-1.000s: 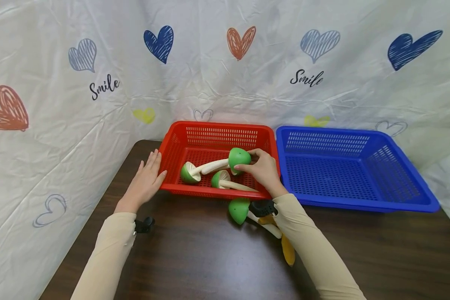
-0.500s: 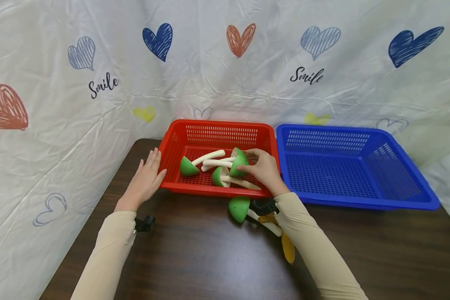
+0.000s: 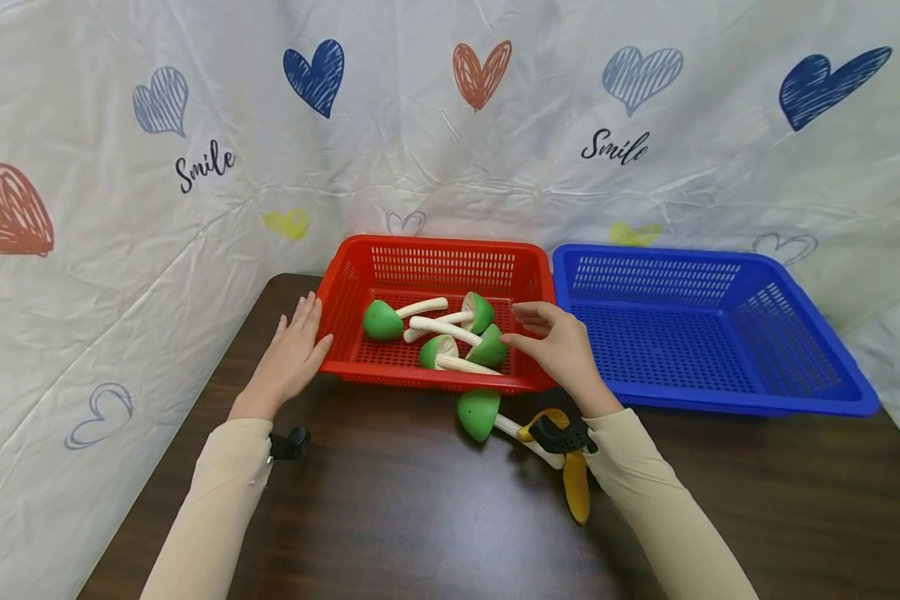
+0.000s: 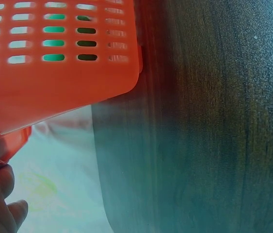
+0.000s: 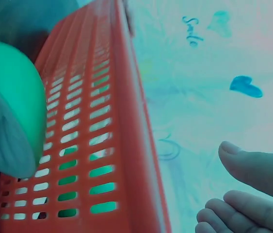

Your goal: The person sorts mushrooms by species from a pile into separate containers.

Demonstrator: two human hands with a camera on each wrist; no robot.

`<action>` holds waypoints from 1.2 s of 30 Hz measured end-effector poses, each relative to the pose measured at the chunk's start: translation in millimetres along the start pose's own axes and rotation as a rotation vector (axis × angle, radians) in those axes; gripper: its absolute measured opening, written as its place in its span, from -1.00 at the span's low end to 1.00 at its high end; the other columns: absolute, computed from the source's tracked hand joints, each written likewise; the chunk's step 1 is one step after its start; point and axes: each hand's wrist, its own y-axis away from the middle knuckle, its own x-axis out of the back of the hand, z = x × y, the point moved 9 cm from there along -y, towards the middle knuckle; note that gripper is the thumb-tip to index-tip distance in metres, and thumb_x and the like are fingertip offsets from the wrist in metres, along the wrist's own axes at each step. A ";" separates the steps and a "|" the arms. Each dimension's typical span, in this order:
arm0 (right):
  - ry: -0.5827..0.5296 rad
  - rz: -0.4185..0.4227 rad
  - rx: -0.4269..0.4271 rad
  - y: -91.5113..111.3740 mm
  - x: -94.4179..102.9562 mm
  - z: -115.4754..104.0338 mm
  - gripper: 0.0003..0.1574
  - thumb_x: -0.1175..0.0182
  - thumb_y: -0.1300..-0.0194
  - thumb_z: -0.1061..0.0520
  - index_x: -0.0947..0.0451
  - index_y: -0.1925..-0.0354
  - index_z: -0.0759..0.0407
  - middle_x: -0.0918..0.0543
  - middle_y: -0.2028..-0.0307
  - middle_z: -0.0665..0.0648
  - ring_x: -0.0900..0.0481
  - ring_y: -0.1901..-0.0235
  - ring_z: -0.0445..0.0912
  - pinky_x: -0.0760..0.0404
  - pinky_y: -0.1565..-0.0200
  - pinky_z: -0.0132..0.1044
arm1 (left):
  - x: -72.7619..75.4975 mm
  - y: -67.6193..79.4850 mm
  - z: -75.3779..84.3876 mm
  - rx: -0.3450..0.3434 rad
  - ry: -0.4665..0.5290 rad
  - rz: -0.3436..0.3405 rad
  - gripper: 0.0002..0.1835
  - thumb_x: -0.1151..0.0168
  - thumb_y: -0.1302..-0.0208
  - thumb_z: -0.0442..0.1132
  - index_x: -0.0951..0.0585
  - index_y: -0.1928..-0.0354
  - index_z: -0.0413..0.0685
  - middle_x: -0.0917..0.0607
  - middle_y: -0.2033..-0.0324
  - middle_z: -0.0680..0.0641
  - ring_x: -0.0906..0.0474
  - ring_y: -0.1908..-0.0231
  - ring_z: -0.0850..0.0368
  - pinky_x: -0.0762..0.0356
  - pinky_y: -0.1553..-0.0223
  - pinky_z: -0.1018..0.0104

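Note:
My left hand (image 3: pixel 288 354) rests with straight fingers against the left rim of the red basket (image 3: pixel 438 379); in the left wrist view its fingertips (image 4: pixel 4 179) are at the rim. My right hand (image 3: pixel 562 350) hovers over the basket's right side, thumb and fingers apart, holding nothing. Nearest its thumb lies a toy mushroom (image 3: pixel 489 347) with a green cap and a white stem. Other such mushrooms (image 3: pixel 382 320) lie around it in the basket. In the right wrist view, the thumb (image 5: pixel 257 165) and fingers stand apart beyond the rim.
Adjoining the red basket on the right is a blue basket (image 3: pixel 720 403). On the dark table (image 3: pixel 390 508) in front lie another green mushroom (image 3: pixel 478 415) and a yellow banana peel-like piece (image 3: pixel 576 492), partly under the right wrist. A white printed cloth (image 3: pixel 420 167) hangs behind.
My right hand has let go of a green mushroom, which now lies in the red basket, and has drawn back to the right. The left hand stays at the rim.

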 end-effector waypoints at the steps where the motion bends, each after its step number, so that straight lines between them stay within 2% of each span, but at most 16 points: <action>1: -0.011 0.003 0.005 4.4 2.6 -0.3 -0.41 -0.39 -0.10 0.15 -0.50 -0.10 0.28 -0.60 0.00 0.27 -0.57 0.00 0.14 -0.54 -0.02 -0.05 | 0.0 -0.2 0.0 -0.001 0.000 -0.001 -0.28 0.09 -0.41 -0.11 0.06 -0.43 -0.36 0.07 -0.43 -0.29 0.20 -0.42 -0.16 0.23 -0.32 -0.24; 8: -0.088 0.000 0.026 38.3 14.1 -2.8 -0.47 -0.37 -0.11 0.19 -0.53 -0.07 0.27 -0.61 0.02 0.24 -0.58 0.02 0.08 -0.55 0.00 -0.08 | -1.3 -0.2 -1.0 0.001 0.004 -0.014 -0.29 0.11 -0.42 -0.12 0.08 -0.43 -0.36 0.11 -0.44 -0.27 0.24 -0.43 -0.14 0.24 -0.32 -0.23; 15: -0.074 -0.006 0.050 64.1 20.3 -1.8 -0.51 -0.36 -0.11 0.26 -0.55 -0.05 0.26 -0.62 0.03 0.23 -0.58 0.05 0.07 -0.55 0.01 -0.08 | -1.7 -0.3 -2.0 0.001 0.005 -0.010 -0.29 0.11 -0.42 -0.12 0.08 -0.43 -0.35 0.11 -0.44 -0.26 0.24 -0.43 -0.13 0.24 -0.32 -0.23; 20: -0.063 -0.003 0.065 79.0 22.6 1.4 -0.52 -0.37 -0.08 0.26 -0.56 -0.02 0.25 -0.64 0.05 0.20 -0.62 0.08 0.01 -0.57 0.07 -0.37 | -2.6 -0.5 -2.4 0.006 0.007 -0.011 -0.28 0.11 -0.42 -0.12 0.09 -0.44 -0.34 0.11 -0.44 -0.26 0.25 -0.43 -0.12 0.25 -0.33 -0.21; 23: -0.071 0.000 0.101 88.3 22.2 2.0 -0.55 -0.38 -0.07 0.28 -0.58 0.01 0.26 -0.65 0.08 0.16 -0.63 0.12 -0.11 -0.55 0.11 -0.48 | -2.8 -0.6 -2.6 0.011 0.010 -0.013 -0.28 0.11 -0.42 -0.11 0.09 -0.44 -0.33 0.11 -0.44 -0.26 0.25 -0.43 -0.12 0.26 -0.33 -0.21; 25: -0.077 0.002 0.129 95.1 21.1 2.6 -0.57 -0.37 -0.06 0.31 -0.59 0.04 0.28 -0.66 0.12 0.16 -0.62 0.15 -0.19 -0.56 0.13 -0.47 | -3.1 -0.8 -2.5 0.012 0.013 -0.016 -0.28 0.11 -0.42 -0.11 0.10 -0.44 -0.33 0.12 -0.44 -0.26 0.25 -0.43 -0.12 0.26 -0.33 -0.21; 29: -0.069 0.014 0.154 110.8 19.1 5.2 -0.60 -0.37 -0.04 0.34 -0.60 0.08 0.28 -0.68 0.15 0.13 -0.63 0.20 -0.16 -0.61 0.19 -0.39 | -3.8 -0.4 -2.1 0.014 0.014 -0.024 -0.28 0.13 -0.43 -0.10 0.10 -0.44 -0.33 0.12 -0.44 -0.26 0.25 -0.43 -0.14 0.28 -0.34 -0.19; 32: -0.056 0.030 0.136 121.9 18.3 9.7 -0.62 -0.38 -0.01 0.37 -0.61 0.13 0.28 -0.69 0.18 0.13 -0.65 0.23 -0.13 -0.63 0.22 -0.34 | -2.9 -0.2 -1.4 0.013 0.009 -0.024 -0.29 0.14 -0.44 -0.09 0.10 -0.44 -0.34 0.11 -0.44 -0.27 0.24 -0.43 -0.14 0.27 -0.34 -0.20; 36: -0.059 0.045 0.083 134.1 17.9 18.4 -0.65 -0.39 0.03 0.39 -0.62 0.19 0.29 -0.70 0.24 0.15 -0.66 0.29 -0.19 -0.63 0.26 -0.39 | -2.0 0.4 -1.1 0.016 0.010 -0.027 -0.28 0.15 -0.44 -0.08 0.10 -0.44 -0.33 0.12 -0.44 -0.26 0.25 -0.43 -0.13 0.27 -0.34 -0.19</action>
